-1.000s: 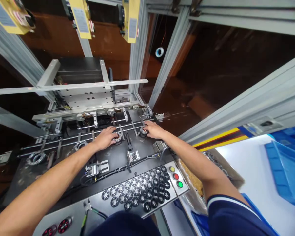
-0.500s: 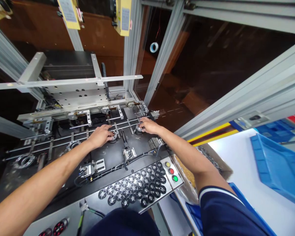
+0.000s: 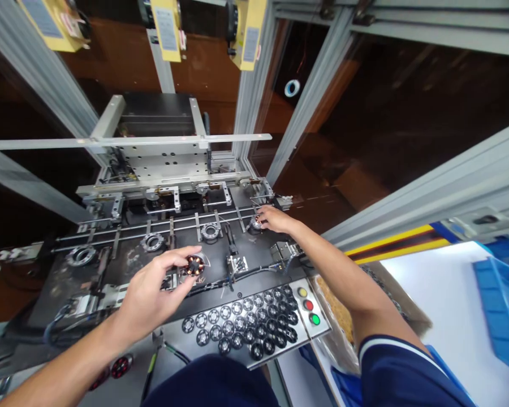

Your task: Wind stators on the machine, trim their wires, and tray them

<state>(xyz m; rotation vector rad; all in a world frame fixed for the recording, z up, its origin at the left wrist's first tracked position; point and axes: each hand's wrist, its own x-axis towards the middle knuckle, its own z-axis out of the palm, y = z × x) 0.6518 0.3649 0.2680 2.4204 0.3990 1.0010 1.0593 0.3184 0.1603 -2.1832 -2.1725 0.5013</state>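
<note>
My left hand point(image 3: 152, 291) is lifted above the black machine bed point(image 3: 203, 265) and pinches a small round copper-wound stator point(image 3: 194, 264) between thumb and fingers. My right hand point(image 3: 275, 219) reaches to the far right fixture and is closed over another wound stator point(image 3: 255, 223) sitting in it. The ring fixture point(image 3: 210, 231) between the two hands stands empty. Two more empty ring fixtures point(image 3: 152, 242) lie along the rails to the left.
A metal tray point(image 3: 237, 328) with several black round stators lies at the near edge, beside a panel of yellow, red and green buttons point(image 3: 308, 306). Aluminium frame posts point(image 3: 309, 102) and a cross bar point(image 3: 127, 141) stand behind. A blue bin point(image 3: 500, 305) sits at the right.
My left hand has lifted a wound stator out of the middle fixture and drawn it back toward me. My right hand stays on the stator in the right fixture.
</note>
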